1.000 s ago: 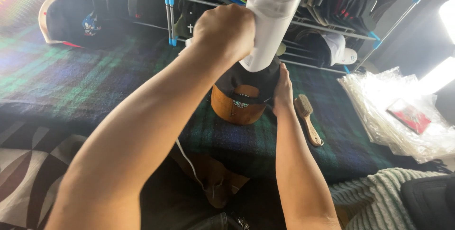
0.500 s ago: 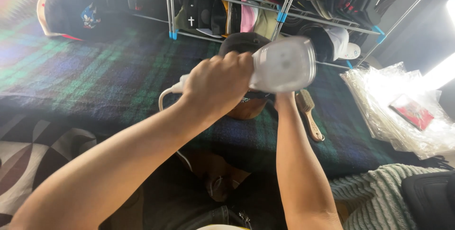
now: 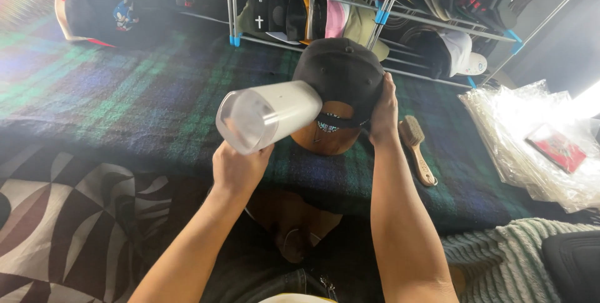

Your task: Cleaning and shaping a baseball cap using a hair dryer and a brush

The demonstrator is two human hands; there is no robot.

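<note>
on the plaid blanket (image 3: 125, 90) in front of the rack of caps (image 3: 400, 3), a black cap (image 3: 340, 69) is seated on a rounded wooden block (image 3: 328, 140). the right hand (image 3: 382, 112) is laid flat against the cap's right side, fingers extended and pressed to the fabric, so the cap is steadied rather than pinched. the left hand (image 3: 237, 168) is closed around the handle of a white steamer (image 3: 269, 115), whose frosted end is now turned toward the camera. half a second ago the steamer was held across the top of the cap, and a second ago it was raised upright above it; it has since been swung down and to the left, clear of the crown. from this it is judged that one pass over the cap has been ended, while the cap has been kept in place on the block. a wooden brush (image 3: 415, 150) lies just beside the right wrist, untouched, and a pile of clear plastic bags (image 3: 531, 134) is seen further right.
</note>
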